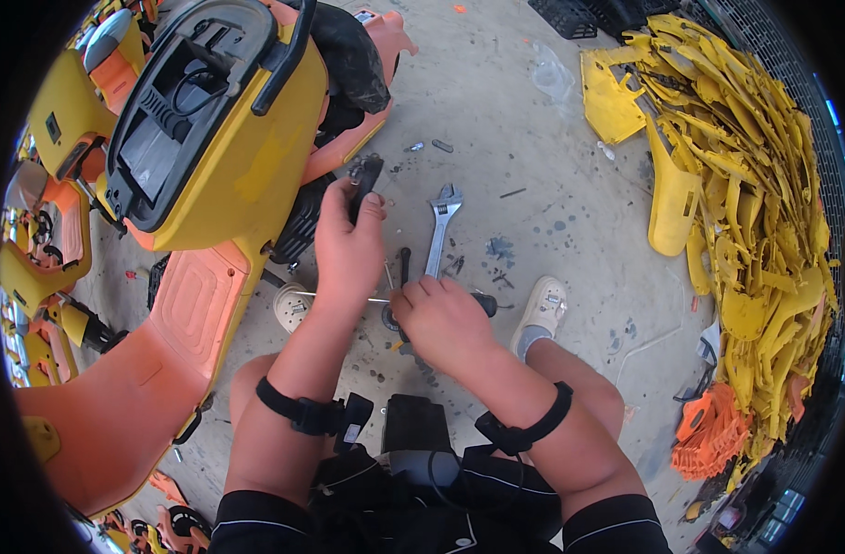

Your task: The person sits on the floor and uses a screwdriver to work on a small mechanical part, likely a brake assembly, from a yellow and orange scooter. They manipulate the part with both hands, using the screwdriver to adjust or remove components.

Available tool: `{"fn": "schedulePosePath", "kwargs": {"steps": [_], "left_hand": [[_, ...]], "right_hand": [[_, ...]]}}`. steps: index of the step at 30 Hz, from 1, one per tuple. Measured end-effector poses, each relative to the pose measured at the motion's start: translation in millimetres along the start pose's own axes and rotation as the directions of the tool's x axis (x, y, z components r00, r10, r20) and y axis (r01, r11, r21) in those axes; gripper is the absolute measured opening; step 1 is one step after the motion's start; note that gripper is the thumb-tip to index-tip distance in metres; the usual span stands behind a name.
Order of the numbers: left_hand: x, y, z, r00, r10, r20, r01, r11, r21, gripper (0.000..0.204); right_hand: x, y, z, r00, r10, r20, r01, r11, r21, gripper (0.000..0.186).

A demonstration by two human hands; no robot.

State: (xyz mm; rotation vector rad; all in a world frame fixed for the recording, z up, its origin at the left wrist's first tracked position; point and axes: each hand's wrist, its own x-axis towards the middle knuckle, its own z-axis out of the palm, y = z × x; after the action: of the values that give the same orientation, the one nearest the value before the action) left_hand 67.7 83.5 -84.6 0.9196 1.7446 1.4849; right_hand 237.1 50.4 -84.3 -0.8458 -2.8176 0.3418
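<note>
My left hand is closed around a black oblong part beside the yellow and salmon-pink electric scooter. What kind of part it is, I cannot make out. My right hand grips a screwdriver, its thin metal shaft pointing left and passing behind my left forearm. The dark end of its handle shows at the right of the fist. On the floor just beyond that hand lies a silver adjustable wrench, jaw end away from me. A black-handled tool lies beside it, partly hidden by my hand.
A tall heap of yellow plastic panels fills the right side, with stacked orange pieces at its near end. More scooters crowd the far left. Small bolts and scraps dot the stained concrete floor. My light clogs flank the tools.
</note>
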Motion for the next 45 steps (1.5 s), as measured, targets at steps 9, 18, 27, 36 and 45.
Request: {"fn": "schedulePosePath", "kwargs": {"steps": [9,18,27,36,45], "left_hand": [[-12,5,-7,0.998,-0.02,0.061,0.017,0.999,0.049,0.031],[-65,65,5,0.633,0.557,0.537,-0.763,0.567,0.311,0.038],[-157,161,-8,0.513,0.581,0.632,-0.756,0.655,0.012,0.017],[-174,161,-21,0.434,0.665,0.608,-0.835,0.55,-0.005,0.019],[-174,156,-25,0.49,0.592,0.639,-0.803,0.593,0.066,0.024]], "right_hand": [[-7,13,0,0.988,0.123,0.096,-0.125,0.992,0.022,0.022],[-34,33,44,0.941,0.154,0.302,-0.218,0.957,0.189,0.037],[-12,11,3,0.841,0.231,0.489,-0.277,0.96,0.024,0.021],[-7,7,9,0.822,0.26,0.506,-0.342,0.937,0.076,0.017],[-3,10,-1,0.8,0.256,0.542,-0.332,0.942,0.045,0.021]]}}
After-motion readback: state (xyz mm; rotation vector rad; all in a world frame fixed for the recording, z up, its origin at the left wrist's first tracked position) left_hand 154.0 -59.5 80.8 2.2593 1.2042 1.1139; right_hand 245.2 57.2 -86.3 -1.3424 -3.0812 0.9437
